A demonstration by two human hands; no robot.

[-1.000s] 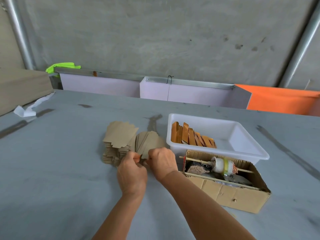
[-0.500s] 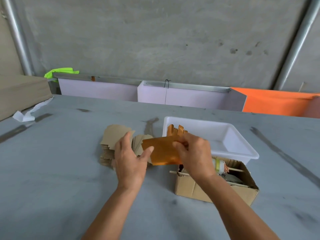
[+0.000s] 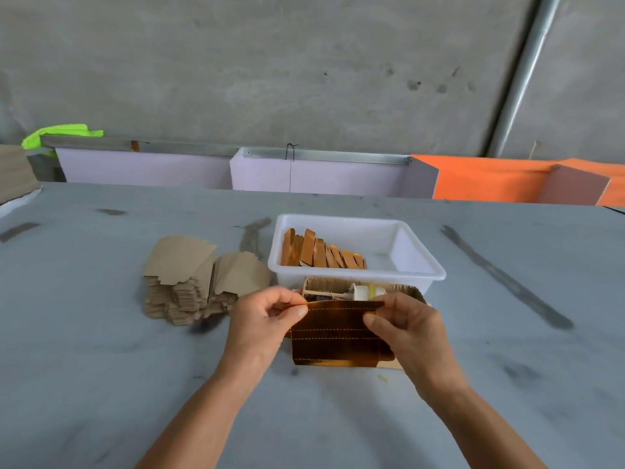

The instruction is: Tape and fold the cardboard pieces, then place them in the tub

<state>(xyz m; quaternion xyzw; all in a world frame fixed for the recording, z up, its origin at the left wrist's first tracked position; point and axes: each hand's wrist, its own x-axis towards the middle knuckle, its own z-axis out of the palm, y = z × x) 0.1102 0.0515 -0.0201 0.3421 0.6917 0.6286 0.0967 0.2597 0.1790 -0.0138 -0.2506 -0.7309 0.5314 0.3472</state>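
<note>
Left hand and right hand pinch top corners of shiny orange-brown cardboard piece, held flat above grey table, dotted fold lines facing up. Behind it, small brown cardboard box with white roll on stick inside. White tub just behind box; row of folded orange pieces leaning at its left side. Stack of plain cardboard blanks left of tub. Grey concrete wall at back.
</note>
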